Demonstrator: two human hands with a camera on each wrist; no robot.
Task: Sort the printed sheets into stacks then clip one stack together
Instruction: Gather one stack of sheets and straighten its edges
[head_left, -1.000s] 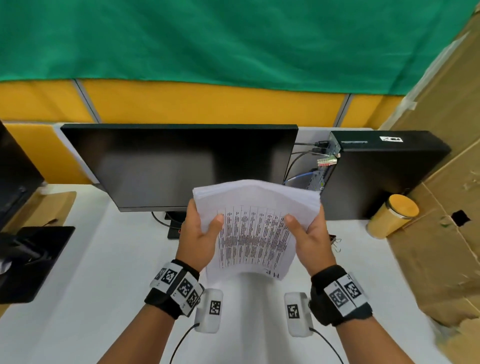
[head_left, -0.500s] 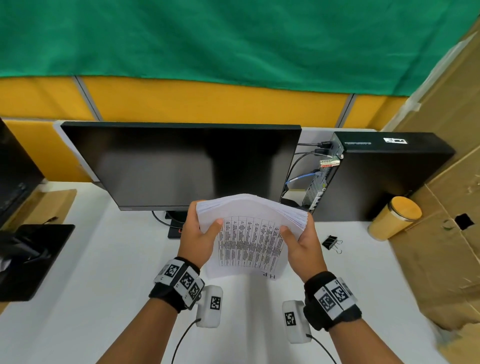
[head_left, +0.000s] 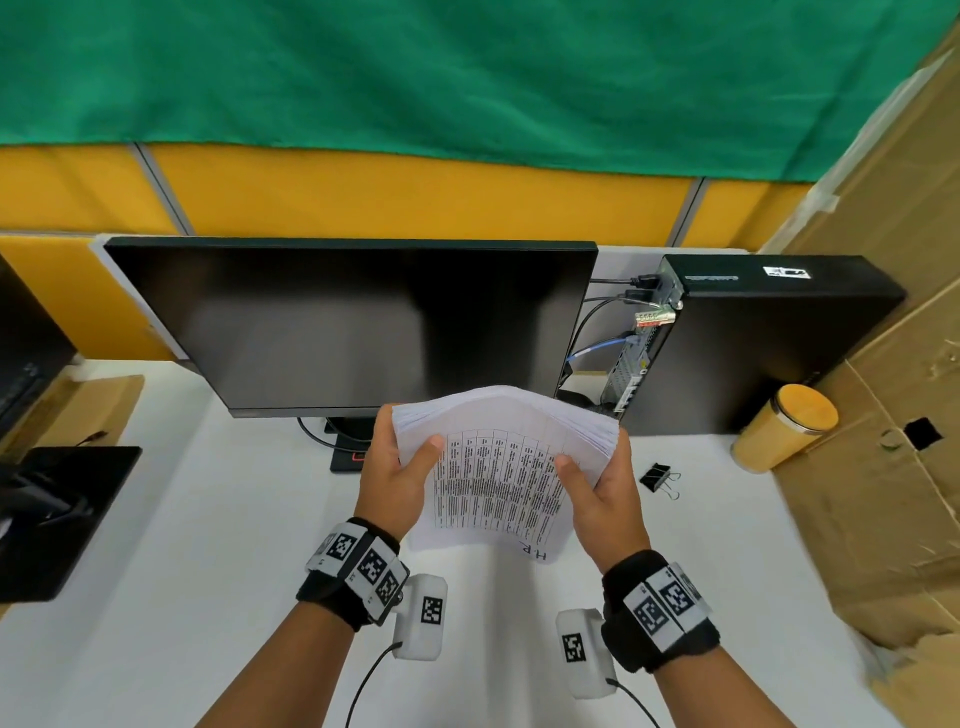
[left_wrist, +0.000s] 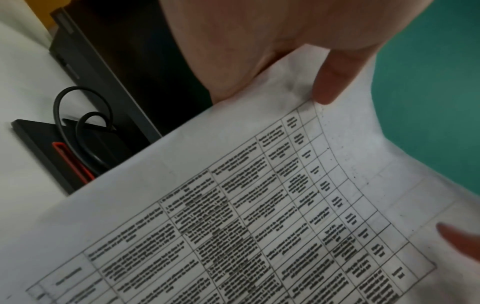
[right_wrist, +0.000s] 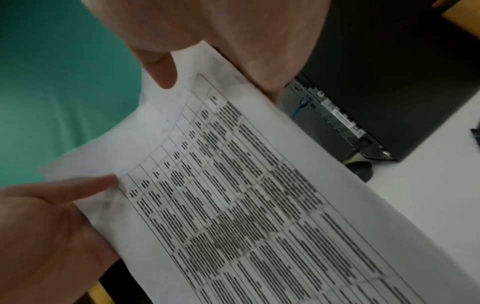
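The stack of sheets (head_left: 498, 467) at centre frame is thin white paper, matt, printed with black tables. Right of it, the binder clip (head_left: 655, 475) looks like glossy black metal with bright wire handles. The surface (head_left: 208, 519) is smooth, matt white. The monitor (head_left: 353, 322) screen has a dull sheen. At upper frame hangs green cloth (head_left: 467, 78); at right, rough brown cardboard (head_left: 872, 467) and a container (head_left: 784, 434) with a wood-look lid.
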